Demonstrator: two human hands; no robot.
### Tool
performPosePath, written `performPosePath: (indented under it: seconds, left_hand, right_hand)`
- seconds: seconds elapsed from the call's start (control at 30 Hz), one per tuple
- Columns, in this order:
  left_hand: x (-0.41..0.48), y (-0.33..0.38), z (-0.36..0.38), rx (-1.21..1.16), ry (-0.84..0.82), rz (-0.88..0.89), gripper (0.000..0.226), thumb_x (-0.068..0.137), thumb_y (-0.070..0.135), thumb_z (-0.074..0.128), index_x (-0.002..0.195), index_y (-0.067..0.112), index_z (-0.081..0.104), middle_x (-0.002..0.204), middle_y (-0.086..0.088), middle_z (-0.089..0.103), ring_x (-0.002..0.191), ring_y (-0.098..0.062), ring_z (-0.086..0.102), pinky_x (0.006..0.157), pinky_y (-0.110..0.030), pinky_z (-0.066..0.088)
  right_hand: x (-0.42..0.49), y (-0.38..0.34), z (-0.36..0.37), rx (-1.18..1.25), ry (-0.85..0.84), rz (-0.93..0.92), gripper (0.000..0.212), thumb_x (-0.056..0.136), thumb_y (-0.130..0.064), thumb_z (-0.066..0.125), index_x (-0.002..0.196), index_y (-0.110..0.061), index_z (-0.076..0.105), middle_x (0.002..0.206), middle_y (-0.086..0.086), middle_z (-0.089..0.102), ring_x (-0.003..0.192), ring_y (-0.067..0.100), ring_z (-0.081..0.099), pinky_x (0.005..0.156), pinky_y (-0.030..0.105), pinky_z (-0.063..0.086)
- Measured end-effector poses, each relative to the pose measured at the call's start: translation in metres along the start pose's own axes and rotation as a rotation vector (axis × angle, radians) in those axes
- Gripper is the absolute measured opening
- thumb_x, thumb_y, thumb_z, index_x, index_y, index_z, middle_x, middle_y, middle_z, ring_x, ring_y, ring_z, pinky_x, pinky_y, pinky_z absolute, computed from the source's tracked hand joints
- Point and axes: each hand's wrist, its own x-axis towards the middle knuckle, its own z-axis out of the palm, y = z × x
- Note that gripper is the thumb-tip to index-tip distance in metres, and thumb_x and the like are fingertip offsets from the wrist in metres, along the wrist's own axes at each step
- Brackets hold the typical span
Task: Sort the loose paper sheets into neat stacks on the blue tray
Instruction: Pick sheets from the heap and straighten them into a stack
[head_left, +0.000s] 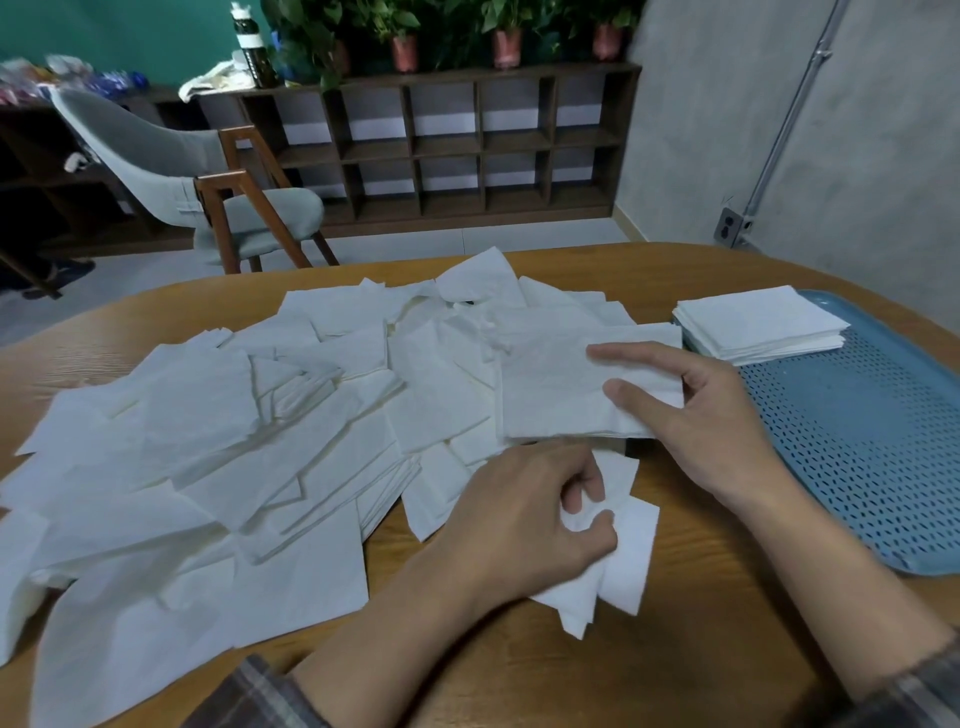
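In the grip of the right hand (711, 431) a flat white square sheet (550, 395) is being pinched at its right edge, with thumb and forefinger lying on top. A layered lower edge is hinting at more than one sheet, though that cannot be told for sure. In the grip of the left hand (524, 514), fingers curled, a crumpled white sheet (618, 561) is being held just below the square, with its corners trailing on the rounded wooden bench (649, 665).

Just to the right of the held square, a blue perforated plastic tray (857, 441) is lying on the bench. One squared white stack (758, 322) is being carried at its far corner, with edges aligned, and the rest of its dotted floor is being left bare. To the left, loose white sheets (234, 441) are being left spread over most of the bench, overlapping at all angles, some folded into triangles and some creased.

The task is being judged as early: one stack is done, and by far the larger share is waiting to be sorted. The paper is being read as thin, soft and tissue-like, matte and easily wrinkled. The tray is being read as rigid, with a raised rim and rows of small slots, and the bench as smooth, with visible grain
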Motion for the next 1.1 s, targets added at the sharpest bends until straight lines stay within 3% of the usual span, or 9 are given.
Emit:
performPosePath:
  seconds: [0.23,0.33,0.43,0.53,0.57,0.67,0.77,0.93,1.1]
  left_hand:
    - [-0.002,0.001,-0.028,-0.377,-0.065,-0.06,0.009,0.087,0.012,0.075,0.086,0.021,0.076,0.081,0.004,0.072,0.073,-0.001,0.062,0.069,-0.013,0.045]
    - [0.001,0.001,-0.041,-0.526,-0.042,-0.071,0.01,0.091,0.006,0.073,0.088,0.015,0.076,0.085,-0.008,0.071,0.073,-0.011,0.059,0.071,-0.019,0.046]
    - [0.003,-0.001,-0.048,-0.618,0.028,-0.093,0.008,0.096,0.008,0.072,0.091,0.013,0.077,0.09,-0.019,0.069,0.08,-0.036,0.06,0.076,-0.023,0.046]
    - [0.005,-0.004,-0.052,-0.634,0.128,-0.136,0.008,0.097,0.012,0.073,0.093,0.017,0.078,0.087,-0.02,0.069,0.077,-0.022,0.056,0.071,-0.011,0.042]
    - [0.005,-0.004,-0.053,-0.642,0.156,-0.151,0.007,0.097,0.014,0.073,0.093,0.018,0.078,0.087,-0.021,0.068,0.078,-0.021,0.056,0.071,-0.01,0.042]
    - [0.007,-0.004,-0.05,-0.637,0.241,-0.19,0.005,0.096,0.022,0.076,0.098,0.024,0.079,0.089,-0.008,0.075,0.086,-0.024,0.069,0.077,-0.013,0.05]
    - [0.007,-0.004,-0.049,-0.574,0.332,-0.225,0.018,0.088,0.033,0.084,0.105,0.033,0.078,0.098,0.011,0.076,0.091,-0.012,0.071,0.083,-0.015,0.055]
    - [0.007,-0.013,-0.05,-0.484,0.441,-0.193,0.026,0.087,0.024,0.086,0.108,0.036,0.076,0.099,0.02,0.074,0.1,-0.002,0.068,0.083,-0.012,0.052]
    - [0.008,-0.011,-0.048,-0.501,0.433,-0.231,0.027,0.084,0.027,0.088,0.106,0.038,0.075,0.093,0.018,0.075,0.096,0.0,0.069,0.081,-0.024,0.057]
  right_hand:
    - [0.001,0.003,-0.003,0.044,-0.033,0.0,0.033,0.097,0.002,0.067,0.117,-0.023,0.078,0.119,-0.024,0.075,0.124,-0.008,0.06,0.102,0.005,0.039]
    - [0.001,0.005,-0.003,0.112,-0.071,-0.002,0.029,0.1,-0.001,0.062,0.113,-0.022,0.079,0.12,-0.015,0.077,0.126,0.0,0.062,0.11,0.02,0.042]
    - [0.001,0.004,-0.005,0.257,-0.109,0.026,0.033,0.102,-0.025,0.05,0.113,-0.017,0.08,0.126,-0.004,0.076,0.13,0.01,0.062,0.113,0.033,0.039]
    - [-0.003,0.0,-0.004,0.285,-0.179,0.058,0.039,0.095,-0.053,0.056,0.108,-0.027,0.082,0.125,-0.005,0.075,0.124,0.01,0.065,0.103,0.022,0.048]
    - [-0.004,-0.001,-0.002,0.26,-0.182,0.07,0.036,0.093,-0.055,0.065,0.106,-0.026,0.083,0.12,-0.003,0.077,0.118,0.013,0.068,0.096,0.025,0.052]
    - [-0.006,-0.006,0.002,0.163,-0.097,0.076,0.02,0.091,-0.03,0.077,0.099,-0.013,0.082,0.103,0.0,0.081,0.099,0.017,0.075,0.082,0.034,0.057]
    - [-0.006,-0.01,0.003,0.216,-0.043,0.123,0.01,0.093,-0.017,0.073,0.099,-0.021,0.079,0.098,-0.017,0.08,0.093,0.0,0.074,0.074,0.012,0.054]
    - [-0.004,-0.004,0.002,0.309,-0.146,0.148,0.03,0.09,-0.026,0.079,0.12,-0.03,0.075,0.123,-0.007,0.075,0.115,0.014,0.071,0.089,0.026,0.058]
    - [-0.005,-0.007,0.006,0.292,-0.186,0.133,0.043,0.087,-0.031,0.082,0.125,-0.047,0.071,0.131,-0.02,0.068,0.118,0.007,0.067,0.087,0.025,0.057]
